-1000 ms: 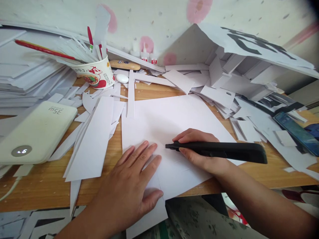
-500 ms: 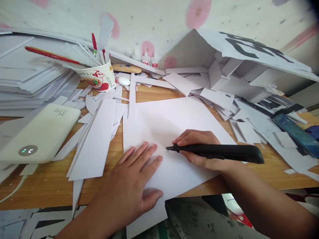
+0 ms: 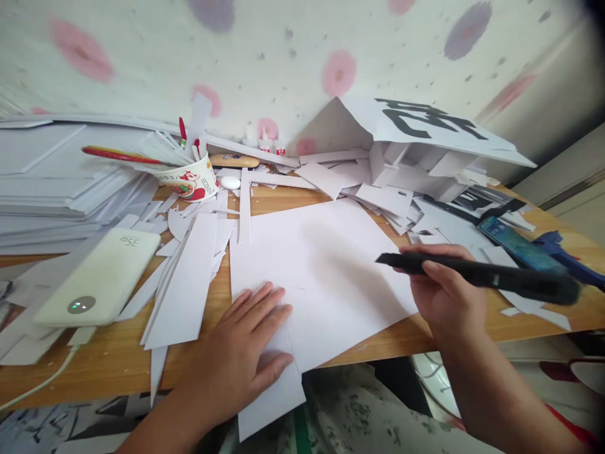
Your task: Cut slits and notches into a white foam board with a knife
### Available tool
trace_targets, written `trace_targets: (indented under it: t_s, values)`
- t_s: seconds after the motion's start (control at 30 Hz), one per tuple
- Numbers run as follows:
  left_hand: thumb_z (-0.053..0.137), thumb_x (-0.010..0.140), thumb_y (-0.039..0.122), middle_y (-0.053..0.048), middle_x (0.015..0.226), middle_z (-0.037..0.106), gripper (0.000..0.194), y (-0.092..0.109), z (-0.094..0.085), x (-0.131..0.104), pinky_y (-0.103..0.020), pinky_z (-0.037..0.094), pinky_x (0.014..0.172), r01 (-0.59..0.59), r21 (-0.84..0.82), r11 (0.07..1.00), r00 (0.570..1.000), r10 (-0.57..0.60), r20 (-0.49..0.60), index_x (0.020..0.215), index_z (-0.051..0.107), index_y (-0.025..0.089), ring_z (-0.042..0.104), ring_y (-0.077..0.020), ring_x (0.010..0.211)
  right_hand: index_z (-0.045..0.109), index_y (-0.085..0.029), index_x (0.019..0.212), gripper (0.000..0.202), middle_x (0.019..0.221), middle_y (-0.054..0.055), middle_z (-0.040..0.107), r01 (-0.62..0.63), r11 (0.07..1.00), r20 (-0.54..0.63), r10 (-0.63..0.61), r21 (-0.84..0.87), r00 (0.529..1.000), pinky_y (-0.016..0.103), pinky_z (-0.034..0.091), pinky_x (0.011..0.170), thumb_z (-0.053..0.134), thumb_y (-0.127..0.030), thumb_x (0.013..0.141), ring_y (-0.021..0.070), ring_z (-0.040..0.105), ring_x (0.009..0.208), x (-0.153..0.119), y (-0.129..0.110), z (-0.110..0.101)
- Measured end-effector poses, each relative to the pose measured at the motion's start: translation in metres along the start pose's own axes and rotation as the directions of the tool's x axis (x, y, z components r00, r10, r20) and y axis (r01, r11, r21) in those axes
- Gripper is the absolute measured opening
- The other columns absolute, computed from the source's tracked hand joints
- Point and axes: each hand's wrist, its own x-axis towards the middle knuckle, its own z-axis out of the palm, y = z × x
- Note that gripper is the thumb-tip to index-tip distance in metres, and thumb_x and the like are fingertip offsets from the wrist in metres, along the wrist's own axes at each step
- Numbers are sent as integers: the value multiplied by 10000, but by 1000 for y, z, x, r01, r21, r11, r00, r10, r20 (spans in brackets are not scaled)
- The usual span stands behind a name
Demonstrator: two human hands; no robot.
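Note:
A large white sheet of board (image 3: 331,252) lies on the wooden table, its near left corner overhanging the front edge. Flat on the sheet's left part rests my left hand (image 3: 250,340), fingers spread and holding nothing. A thin cut or drawn line runs close to its fingertips. My right hand (image 3: 447,290) is closed around a black utility knife (image 3: 491,274), raised above the right side of the sheet. The knife's tip points left and stands clear of the surface, with a soft shadow below it.
Left are a white power bank (image 3: 101,274) with a cable, cut white strips (image 3: 182,290) and a stack of boards (image 3: 42,170). Behind stand a paper cup (image 3: 193,180) of tools and small glue bottles (image 3: 265,144). Right lie a phone (image 3: 517,246) and a white board structure (image 3: 406,164).
My right hand has lifted the utility knife off the sheet and moved right. My left hand stays flat on the sheet. The whole view has shifted, showing more wall.

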Motion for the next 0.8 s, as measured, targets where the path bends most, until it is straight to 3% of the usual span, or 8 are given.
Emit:
trace_targets:
  t_s: [0.1,0.2,0.3,0.4,0.47,0.6,0.7,0.8]
  values:
    - [558,890,203,-50,1227,638,310,4,-7,-11,-351,473,1024,25,-95,995,979,-43,-199,1199,565,210,580,-203,1163,702,-210,807,185,819,44,738,-13,999,-161,8,-30,987,392,599,703,682,-136,638,237,713,793,-21,-3,-32]
    - [548,869,122,-6,1041,693,225,11,-18,-28,-277,511,896,106,-173,979,942,-154,-297,1051,608,239,647,-158,979,706,-209,765,159,816,59,745,-16,997,-288,-5,-71,958,375,602,719,690,-139,623,242,715,798,-40,-2,-60]
    - [526,885,177,15,764,661,118,20,-23,-48,-247,490,697,266,-205,942,896,-321,-309,803,600,218,632,-132,725,712,-248,733,156,801,51,749,-19,996,-360,-14,-88,933,346,608,730,673,-133,634,230,716,783,-49,-2,-77]
    - [495,909,336,36,503,491,372,28,-17,-70,-238,372,505,495,-190,848,813,-529,-242,563,477,200,476,-106,467,698,-233,744,148,790,20,745,-4,998,-384,-20,-62,923,353,611,747,678,-136,634,218,719,782,-50,0,-81]
    - [465,912,438,34,479,469,449,33,-10,-81,-233,345,486,620,-239,748,743,-657,-128,534,462,197,455,-110,453,691,-209,755,139,790,17,745,24,999,-368,-40,-48,929,357,608,762,693,-136,638,211,719,781,-49,2,-79]
    - [498,859,603,6,628,606,467,42,1,-84,-232,442,589,721,-544,430,609,-768,199,645,585,198,583,-163,629,700,-195,765,134,816,42,747,37,998,-296,-49,-44,954,383,604,777,701,-131,647,228,721,797,-50,4,-77]
    - [619,761,663,-13,678,625,480,51,5,-73,-255,482,592,638,-770,15,513,-754,410,727,628,185,611,-192,665,704,-225,770,144,801,23,744,19,1000,-293,-24,-20,956,385,607,758,700,-156,644,233,719,801,-54,3,-80]
    - [702,735,608,-28,674,632,462,63,11,-63,-203,393,483,471,-826,-310,511,-667,542,780,646,152,544,-128,543,710,-240,764,148,781,25,737,-8,999,-282,19,42,959,390,607,739,674,-166,641,236,714,797,-61,-2,-85]
